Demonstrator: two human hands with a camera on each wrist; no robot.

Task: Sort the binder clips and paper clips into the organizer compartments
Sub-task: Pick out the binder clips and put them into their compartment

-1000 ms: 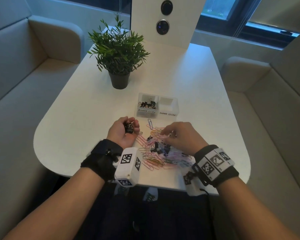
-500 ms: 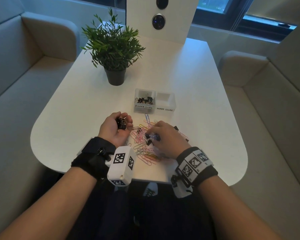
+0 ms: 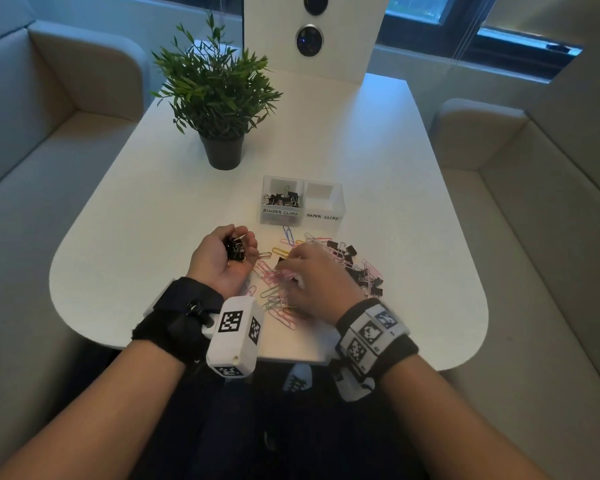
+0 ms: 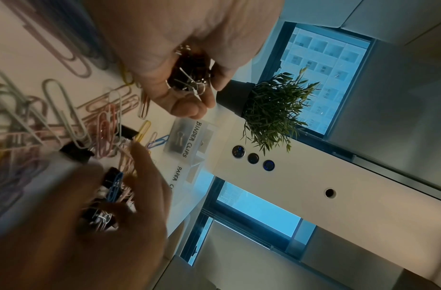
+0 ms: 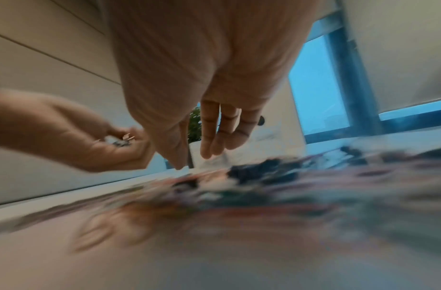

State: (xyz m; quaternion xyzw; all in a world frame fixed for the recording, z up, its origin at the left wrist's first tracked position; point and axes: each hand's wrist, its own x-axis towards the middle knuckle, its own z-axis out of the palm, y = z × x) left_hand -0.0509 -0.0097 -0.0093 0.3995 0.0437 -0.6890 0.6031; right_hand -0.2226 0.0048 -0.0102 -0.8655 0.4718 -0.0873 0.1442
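My left hand [image 3: 222,258] lies palm up on the white table [image 3: 125,271], fingers curled round several black binder clips [image 3: 235,250]; the left wrist view shows the same binder clips [image 4: 189,76] in the palm. My right hand [image 3: 312,275] hovers palm down over a mixed pile of coloured paper clips [image 3: 278,296], its straight fingertips [image 5: 207,153] touching the pile and holding nothing I can see. Loose black binder clips [image 3: 357,268] lie at the pile's right. Beyond stands the clear organizer [image 3: 302,218]: the left compartment [image 3: 281,199] holds binder clips, the right compartment [image 3: 323,199] looks bare.
A potted plant [image 3: 219,98] stands at the back left of the table. Behind the organizer rises a white panel [image 3: 343,46] with round buttons. Beige sofas flank the table on both sides. The table's rounded front edge [image 3: 291,358] runs just under my wrists.
My right hand has slid left across the pile, closer to my left hand. The left hand has kept its cupped hold on the binder clips.
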